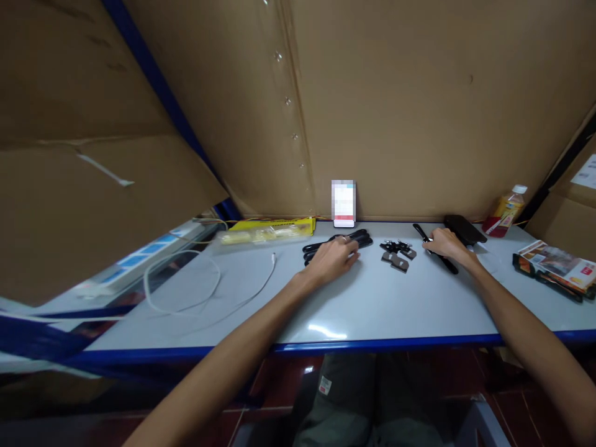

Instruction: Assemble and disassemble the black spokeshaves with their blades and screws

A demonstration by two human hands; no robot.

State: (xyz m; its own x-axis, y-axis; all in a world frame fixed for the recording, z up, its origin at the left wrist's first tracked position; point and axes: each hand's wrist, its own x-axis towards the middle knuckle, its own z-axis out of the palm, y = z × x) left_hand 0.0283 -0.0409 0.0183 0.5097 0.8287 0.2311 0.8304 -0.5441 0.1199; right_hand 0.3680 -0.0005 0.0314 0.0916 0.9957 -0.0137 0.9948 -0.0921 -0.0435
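My left hand (333, 256) lies over a bundle of long black handles (362, 236), its fingers curled in against them; the palm hides much of the bundle. On the right, my right hand (443, 242) is closed around a slim black handle-like piece (447, 263), whose two ends stick out past the fingers. Between the hands sit several small black parts (393, 246). Flat grey metal plates with a hole (399, 265) lie just in front of and beside them.
A phone (343, 203) leans upright against the cardboard wall. Behind my right hand is a dark case (464, 230), with a drink bottle (505, 211) and a snack packet (556, 267) farther right. A white cable (216, 273), yellow packaging (274, 228) and a power strip (139, 257) are left.
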